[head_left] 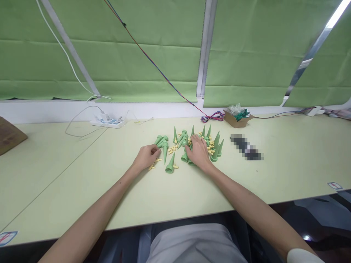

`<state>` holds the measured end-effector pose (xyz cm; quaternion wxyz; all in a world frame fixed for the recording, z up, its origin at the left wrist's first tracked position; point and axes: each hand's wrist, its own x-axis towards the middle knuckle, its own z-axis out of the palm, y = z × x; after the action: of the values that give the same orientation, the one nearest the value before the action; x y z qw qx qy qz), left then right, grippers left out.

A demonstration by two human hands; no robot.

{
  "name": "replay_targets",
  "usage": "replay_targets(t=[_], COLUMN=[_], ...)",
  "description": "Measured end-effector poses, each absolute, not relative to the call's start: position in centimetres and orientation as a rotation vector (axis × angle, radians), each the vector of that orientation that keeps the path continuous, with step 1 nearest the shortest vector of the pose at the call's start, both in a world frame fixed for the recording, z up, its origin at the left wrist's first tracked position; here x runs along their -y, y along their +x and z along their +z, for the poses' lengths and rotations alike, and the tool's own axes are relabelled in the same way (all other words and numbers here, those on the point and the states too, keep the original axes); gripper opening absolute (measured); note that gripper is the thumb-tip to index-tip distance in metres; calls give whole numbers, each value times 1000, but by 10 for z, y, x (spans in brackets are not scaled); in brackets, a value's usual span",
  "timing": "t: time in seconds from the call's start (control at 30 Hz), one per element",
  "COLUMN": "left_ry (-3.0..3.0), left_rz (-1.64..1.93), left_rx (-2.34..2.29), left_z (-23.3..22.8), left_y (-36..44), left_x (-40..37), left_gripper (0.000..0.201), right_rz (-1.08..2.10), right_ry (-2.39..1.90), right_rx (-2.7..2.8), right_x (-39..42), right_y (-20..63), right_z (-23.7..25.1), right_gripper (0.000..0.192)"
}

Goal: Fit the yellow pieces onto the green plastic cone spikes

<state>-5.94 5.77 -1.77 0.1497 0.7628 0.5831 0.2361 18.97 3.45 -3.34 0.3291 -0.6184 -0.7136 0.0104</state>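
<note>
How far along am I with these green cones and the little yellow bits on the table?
Early, it seems. No finished group shows: the green cones and small yellow pieces lie mixed in one loose pile on the table. In hand: your left hand rests on yellow pieces beside a cone, and your right hand lies flat on the cones. Nearly the whole pile is left. The cardboard box behind holds other things.
</note>
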Motion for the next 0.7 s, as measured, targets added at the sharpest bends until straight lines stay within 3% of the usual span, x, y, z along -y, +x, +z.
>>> replay_targets(t=[0.2, 0.47, 0.7], left_ry=[2157, 2279, 2273], left_rz=[714, 377, 309], left_rx=[-1748, -1639, -1587], left_z=[0, 4, 16], left_y=[-68, -76, -80], left_x=[-54, -48, -44], left_gripper=[34, 27, 22], right_rz=[16, 14, 9], right_ry=[-1617, -1616, -1623], right_rx=[1864, 1878, 1878], right_x=[-35, -34, -33], right_y=[189, 190, 189], right_z=[-34, -33, -32], right_gripper=[48, 48, 48])
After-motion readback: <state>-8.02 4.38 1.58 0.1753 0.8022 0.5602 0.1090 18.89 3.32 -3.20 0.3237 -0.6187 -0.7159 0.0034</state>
